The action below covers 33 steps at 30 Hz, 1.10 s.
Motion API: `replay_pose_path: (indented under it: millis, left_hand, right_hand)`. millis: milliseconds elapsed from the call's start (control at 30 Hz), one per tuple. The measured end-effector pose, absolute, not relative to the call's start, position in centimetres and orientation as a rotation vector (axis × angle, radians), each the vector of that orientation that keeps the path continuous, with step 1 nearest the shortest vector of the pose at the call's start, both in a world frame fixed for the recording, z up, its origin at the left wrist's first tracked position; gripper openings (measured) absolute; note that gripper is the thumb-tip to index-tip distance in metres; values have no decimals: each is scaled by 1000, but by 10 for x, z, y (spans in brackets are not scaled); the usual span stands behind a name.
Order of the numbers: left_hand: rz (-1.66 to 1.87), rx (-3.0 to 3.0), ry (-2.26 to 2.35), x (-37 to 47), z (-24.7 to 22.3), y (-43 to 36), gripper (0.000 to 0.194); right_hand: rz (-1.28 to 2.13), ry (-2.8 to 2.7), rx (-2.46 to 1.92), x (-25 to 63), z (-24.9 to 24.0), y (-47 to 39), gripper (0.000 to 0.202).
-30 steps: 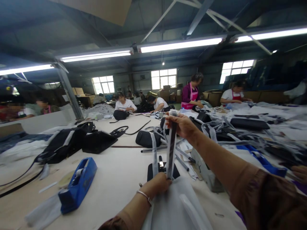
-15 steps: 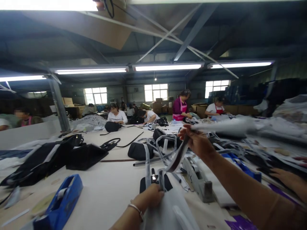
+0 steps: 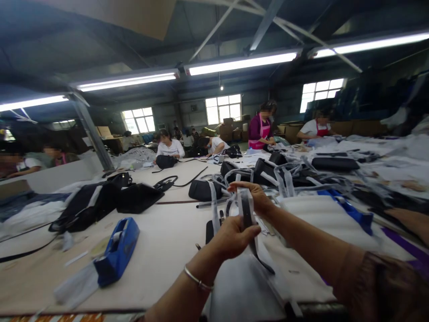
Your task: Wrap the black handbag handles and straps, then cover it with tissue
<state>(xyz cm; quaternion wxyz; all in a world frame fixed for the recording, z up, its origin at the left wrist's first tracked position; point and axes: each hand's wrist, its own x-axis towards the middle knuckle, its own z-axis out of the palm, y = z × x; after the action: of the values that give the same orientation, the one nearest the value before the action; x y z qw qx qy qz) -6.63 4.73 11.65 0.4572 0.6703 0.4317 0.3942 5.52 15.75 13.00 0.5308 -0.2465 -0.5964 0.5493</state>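
Note:
A dark bag strap with translucent white wrapping along it runs between my two hands. My left hand, with a bangle at the wrist, is closed around the strap, thumb across its front. Just above, my right hand grips the upper part of the strap; some of its fingers are hidden behind it. The strap's lower end hangs below my left hand over a sheet of translucent wrapping. Behind my left hand, a black bag shows only in part.
A blue tape dispenser stands at the left, another blue dispenser at the right. Black bags and wrapped straps lie across the table. A co-worker's hand reaches in from the right. Several people work farther back.
My right hand has come down and left, close to my left hand, which has risen. The strap section between them is now short. The view has shifted and tilted.

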Motion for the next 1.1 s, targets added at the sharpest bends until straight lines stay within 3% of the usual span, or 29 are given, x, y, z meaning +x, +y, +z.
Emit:
replay_pose_path:
  millis: [167, 400, 533, 700, 767, 833, 933, 1100]
  left_hand:
    - [1214, 1331, 1277, -79, 112, 57, 31]
    - [1391, 1186, 1371, -93, 119, 65, 36]
    - [1307, 1181, 1216, -87, 118, 59, 34]
    - [1448, 1226, 1275, -98, 125, 54, 30]
    - [1548, 1285, 1328, -98, 131, 50, 27]
    - [1561, 1362, 1311, -95, 135, 44, 24]
    - [1428, 1396, 1173, -86, 138, 32, 23]
    - [1254, 1349, 1118, -86, 129, 25, 22]
  right_hand:
    - [1125, -1466, -856, 70, 104, 147, 52]
    - [1442, -1777, -838, 79, 80, 70, 24]
    - [1514, -1723, -950, 75, 83, 58, 28]
    - [1021, -1819, -953, 94, 91, 61, 21]
    - [1172, -1752, -1051, 98, 92, 59, 37]
    - [1605, -1564, -1125, 97, 91, 57, 46]
    - [1923, -1153, -1082, 87, 86, 60, 36]
    - [1532, -1337, -1051, 78, 85, 71, 11]
